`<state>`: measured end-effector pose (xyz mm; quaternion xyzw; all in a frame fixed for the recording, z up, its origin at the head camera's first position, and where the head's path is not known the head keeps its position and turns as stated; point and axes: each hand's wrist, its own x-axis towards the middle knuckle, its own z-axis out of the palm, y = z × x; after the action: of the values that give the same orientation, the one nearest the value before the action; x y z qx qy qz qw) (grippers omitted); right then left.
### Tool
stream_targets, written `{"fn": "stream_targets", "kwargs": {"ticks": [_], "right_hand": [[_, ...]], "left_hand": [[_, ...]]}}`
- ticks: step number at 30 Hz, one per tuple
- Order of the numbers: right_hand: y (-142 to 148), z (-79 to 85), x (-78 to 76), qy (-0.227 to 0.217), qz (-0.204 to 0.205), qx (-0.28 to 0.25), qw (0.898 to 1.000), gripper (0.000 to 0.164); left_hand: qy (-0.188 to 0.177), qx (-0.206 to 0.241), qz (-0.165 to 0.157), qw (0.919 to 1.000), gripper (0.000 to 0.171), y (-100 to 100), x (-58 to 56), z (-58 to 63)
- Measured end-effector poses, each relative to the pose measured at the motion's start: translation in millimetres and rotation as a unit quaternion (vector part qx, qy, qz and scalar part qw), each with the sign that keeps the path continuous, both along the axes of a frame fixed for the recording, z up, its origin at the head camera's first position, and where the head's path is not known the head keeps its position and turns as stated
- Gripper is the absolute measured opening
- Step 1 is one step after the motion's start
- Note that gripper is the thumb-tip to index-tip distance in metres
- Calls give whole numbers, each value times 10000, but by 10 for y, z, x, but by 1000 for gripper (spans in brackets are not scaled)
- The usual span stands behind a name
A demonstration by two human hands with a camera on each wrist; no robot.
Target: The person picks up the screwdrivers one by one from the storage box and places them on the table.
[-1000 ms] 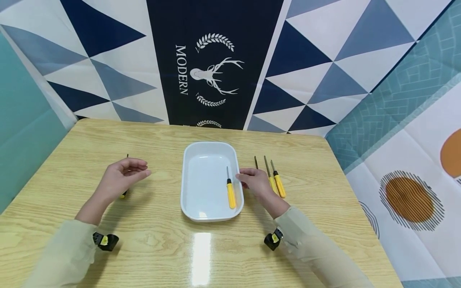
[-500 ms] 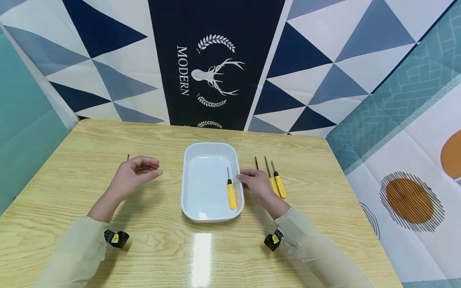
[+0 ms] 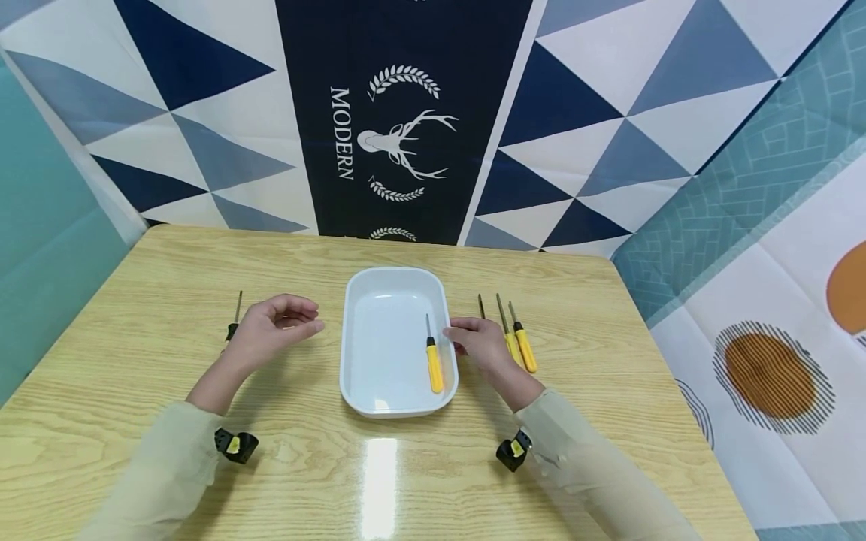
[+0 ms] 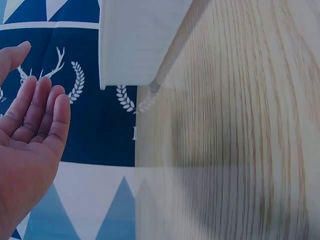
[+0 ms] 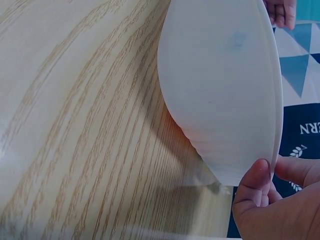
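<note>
A white plastic tray [image 3: 379, 353] stands mid-table with one yellow-handled screwdriver [image 3: 434, 364] lying in it along its right side. My right hand [image 3: 479, 342] pinches the tray's right rim between thumb and fingers, which the right wrist view shows close up at the rim [image 5: 274, 125]. To the left of the tray, my left hand [image 3: 280, 327] hovers above the table with nothing in it. Its fingers [image 4: 37, 107] are relaxed and slightly bent, the thumb apart from them. Behind the left forearm lies another screwdriver [image 3: 235, 319], its handle mostly hidden.
Right of the tray lie several screwdrivers, among them a yellow-handled screwdriver [image 3: 525, 347]; the right hand partly covers the others. The wooden table [image 3: 304, 481] reaches back to a patterned cloth wall [image 3: 399, 188]. Each wrist wears a small black camera [image 3: 237, 445].
My left hand has moved right toward the tray, uncovering more of the left screwdriver's shaft. The right hand and the tray have stayed in place.
</note>
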<state>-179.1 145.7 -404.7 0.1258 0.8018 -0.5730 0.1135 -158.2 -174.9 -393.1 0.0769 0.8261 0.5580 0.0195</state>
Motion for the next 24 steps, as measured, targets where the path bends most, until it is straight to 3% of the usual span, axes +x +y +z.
{"fn": "stream_targets", "kwargs": {"ticks": [24], "right_hand": [[7,-4,-8,-110,-54,27,9999,30]], "left_hand": [[-332,395,-351,9980,40,427,-82,-9]]}}
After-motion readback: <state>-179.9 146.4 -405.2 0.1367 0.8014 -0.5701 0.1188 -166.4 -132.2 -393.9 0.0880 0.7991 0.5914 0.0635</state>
